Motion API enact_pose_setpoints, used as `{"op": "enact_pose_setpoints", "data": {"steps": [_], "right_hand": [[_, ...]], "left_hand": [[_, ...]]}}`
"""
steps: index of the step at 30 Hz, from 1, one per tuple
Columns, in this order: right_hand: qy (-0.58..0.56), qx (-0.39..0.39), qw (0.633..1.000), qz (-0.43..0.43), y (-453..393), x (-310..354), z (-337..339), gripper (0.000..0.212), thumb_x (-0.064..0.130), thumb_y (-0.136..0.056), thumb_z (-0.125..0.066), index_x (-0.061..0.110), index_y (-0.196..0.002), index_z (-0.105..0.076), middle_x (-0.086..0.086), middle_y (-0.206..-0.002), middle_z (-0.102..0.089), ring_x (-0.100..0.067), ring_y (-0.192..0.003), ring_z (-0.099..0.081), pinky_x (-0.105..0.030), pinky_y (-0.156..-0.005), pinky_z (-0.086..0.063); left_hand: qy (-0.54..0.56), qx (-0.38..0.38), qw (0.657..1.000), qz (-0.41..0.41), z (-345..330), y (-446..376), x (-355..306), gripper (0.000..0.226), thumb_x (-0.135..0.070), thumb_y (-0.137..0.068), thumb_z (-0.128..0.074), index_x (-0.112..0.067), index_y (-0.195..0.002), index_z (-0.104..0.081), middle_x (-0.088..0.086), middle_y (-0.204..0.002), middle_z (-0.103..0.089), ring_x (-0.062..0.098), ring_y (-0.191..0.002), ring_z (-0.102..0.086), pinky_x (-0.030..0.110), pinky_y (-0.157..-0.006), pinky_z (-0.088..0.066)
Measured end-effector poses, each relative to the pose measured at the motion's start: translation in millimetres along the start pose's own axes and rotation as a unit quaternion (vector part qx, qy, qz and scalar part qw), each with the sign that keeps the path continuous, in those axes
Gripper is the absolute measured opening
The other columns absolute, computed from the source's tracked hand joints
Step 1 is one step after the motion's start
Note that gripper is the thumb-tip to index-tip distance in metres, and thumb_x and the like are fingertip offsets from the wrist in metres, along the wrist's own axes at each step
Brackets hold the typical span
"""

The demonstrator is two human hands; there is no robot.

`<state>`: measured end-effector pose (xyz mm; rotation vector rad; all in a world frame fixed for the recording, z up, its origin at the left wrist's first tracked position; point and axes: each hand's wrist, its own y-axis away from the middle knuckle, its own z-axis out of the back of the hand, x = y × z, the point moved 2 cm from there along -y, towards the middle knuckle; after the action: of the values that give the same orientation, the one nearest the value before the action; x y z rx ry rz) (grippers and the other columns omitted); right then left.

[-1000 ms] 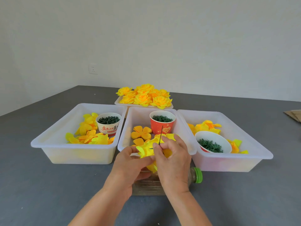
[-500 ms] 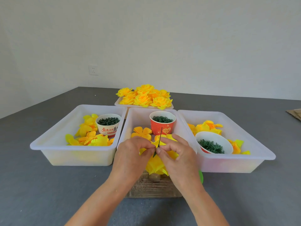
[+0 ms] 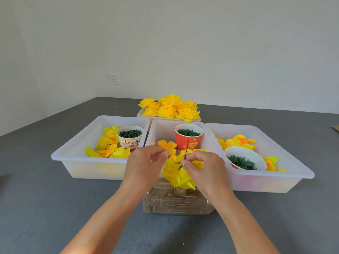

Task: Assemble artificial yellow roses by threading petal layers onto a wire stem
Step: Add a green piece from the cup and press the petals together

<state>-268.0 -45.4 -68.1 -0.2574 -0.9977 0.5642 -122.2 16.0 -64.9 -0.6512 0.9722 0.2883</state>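
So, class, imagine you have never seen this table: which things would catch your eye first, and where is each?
First the two hands, left and right, at the centre front, working a half-made yellow rose on a thin green stem. Behind them, three white bins stand side by side, holding loose petals and cups of green parts. Farthest back, a tray is piled with finished roses.
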Motion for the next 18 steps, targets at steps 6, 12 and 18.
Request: {"op": "enact_pose_setpoints", "data": {"steps": [6, 12, 18], "right_hand": [[-0.005, -0.015, 1.000, -0.015, -4.9, 1.7, 0.1, 0.015, 0.025, -0.081, -0.071, 0.026, -0.067, -0.066, 0.018, -0.066, -0.059, -0.002, -0.067, -0.053, -0.018, -0.055, -0.037], [-0.003, -0.020, 1.000, -0.014, -8.8, 2.8, 2.3, 0.015, 0.023, -0.081, -0.071, 0.023, -0.067, -0.067, 0.017, -0.064, -0.059, -0.002, -0.063, -0.052, -0.020, -0.055, -0.038], [-0.020, -0.035, 0.999, -0.012, -14.2, 8.1, 7.6, 0.014, 0.021, -0.080, -0.072, 0.021, -0.067, -0.068, 0.010, -0.070, -0.066, -0.012, -0.069, -0.059, -0.029, -0.065, -0.046]], "left_hand": [[0.023, -0.007, 1.000, 0.020, 6.5, 0.7, 2.6, 0.009, -0.024, -0.087, -0.064, -0.022, -0.086, -0.073, -0.016, -0.078, -0.069, -0.007, -0.078, -0.062, 0.015, -0.067, -0.045], [0.041, -0.003, 0.999, 0.034, 3.5, 2.9, 7.8, 0.008, -0.024, -0.086, -0.066, -0.022, -0.083, -0.073, -0.017, -0.076, -0.069, -0.006, -0.076, -0.062, 0.012, -0.065, -0.043], [0.049, 0.002, 0.998, 0.039, 1.9, 0.8, 13.6, 0.008, -0.022, -0.086, -0.066, -0.019, -0.088, -0.074, -0.012, -0.081, -0.071, -0.001, -0.081, -0.064, 0.018, -0.072, -0.048]]}}
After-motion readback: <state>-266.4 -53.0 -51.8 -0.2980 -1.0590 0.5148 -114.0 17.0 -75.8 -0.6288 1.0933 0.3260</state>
